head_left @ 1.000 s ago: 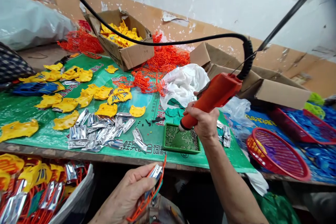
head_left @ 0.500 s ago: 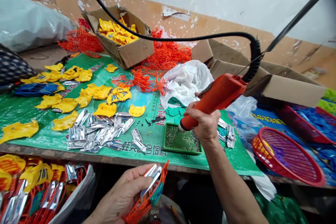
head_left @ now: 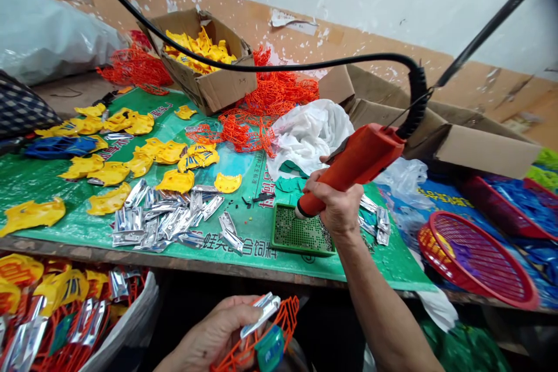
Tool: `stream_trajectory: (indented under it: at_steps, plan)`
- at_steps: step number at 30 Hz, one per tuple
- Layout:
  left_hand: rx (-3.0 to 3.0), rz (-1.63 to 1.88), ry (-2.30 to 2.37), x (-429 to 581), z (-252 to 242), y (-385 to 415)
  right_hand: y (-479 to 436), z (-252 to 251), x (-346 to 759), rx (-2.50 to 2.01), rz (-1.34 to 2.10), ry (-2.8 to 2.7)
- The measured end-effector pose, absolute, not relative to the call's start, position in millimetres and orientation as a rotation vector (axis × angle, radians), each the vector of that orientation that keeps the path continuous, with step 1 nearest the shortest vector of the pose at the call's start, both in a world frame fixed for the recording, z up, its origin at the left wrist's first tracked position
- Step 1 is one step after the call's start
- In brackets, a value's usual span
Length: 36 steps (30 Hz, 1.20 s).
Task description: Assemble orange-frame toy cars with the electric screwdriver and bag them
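Note:
My right hand (head_left: 342,209) is wrapped round an orange-red electric screwdriver (head_left: 364,154), which slants down to the left. Its pale tip (head_left: 300,211) is over a small green plastic basket (head_left: 279,247) holding many tiny screws; whether it touches them I cannot tell. Low in front of the table, my left hand (head_left: 218,331) pinches an orange plastic lattice piece (head_left: 288,317) together with shiny silver metal strips (head_left: 261,315). A teal-green plastic part (head_left: 270,349) sits on the lattice. The left fingertips are partly hidden behind these parts.
Silver metal pieces (head_left: 163,221) and yellow plastic parts (head_left: 174,180) lie left of the basket. Behind stand a cardboard box (head_left: 222,88) and an orange lattice heap (head_left: 283,90). A black cable (head_left: 283,67) hangs across. A red basket (head_left: 518,267) is at right, a filled sack (head_left: 139,314) lower left.
My left hand has moved a little right and down, turning the lattice piece so its teal part shows more. The screwdriver has shifted slightly left over the green basket.

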<state>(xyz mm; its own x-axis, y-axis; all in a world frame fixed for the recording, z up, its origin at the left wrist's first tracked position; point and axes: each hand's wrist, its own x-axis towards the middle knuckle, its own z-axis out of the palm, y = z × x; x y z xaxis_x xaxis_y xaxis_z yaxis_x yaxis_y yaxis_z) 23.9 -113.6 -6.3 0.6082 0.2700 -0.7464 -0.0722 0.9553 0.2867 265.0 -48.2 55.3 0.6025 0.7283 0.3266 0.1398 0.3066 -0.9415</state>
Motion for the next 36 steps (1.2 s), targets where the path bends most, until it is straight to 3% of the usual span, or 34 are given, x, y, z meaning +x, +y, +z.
stream_trajectory:
  at_steps: [11, 17, 24, 36]
  plan:
    - [0.678, 0.240, 0.797, 26, 23, -117, -42, 54, 266, -1.218, 0.446, -0.875]
    - [0.939, 0.432, 0.838, 29, 38, -109, -52, 86, 261, -1.059, 0.510, -0.826]
    - [0.883, 0.515, 0.821, 37, 37, -112, -104, 127, 231, -0.814, 0.710, -0.833]
    - [0.805, 0.492, 0.772, 39, 41, -113, -130, 118, 202, -0.696, 0.885, -0.863]
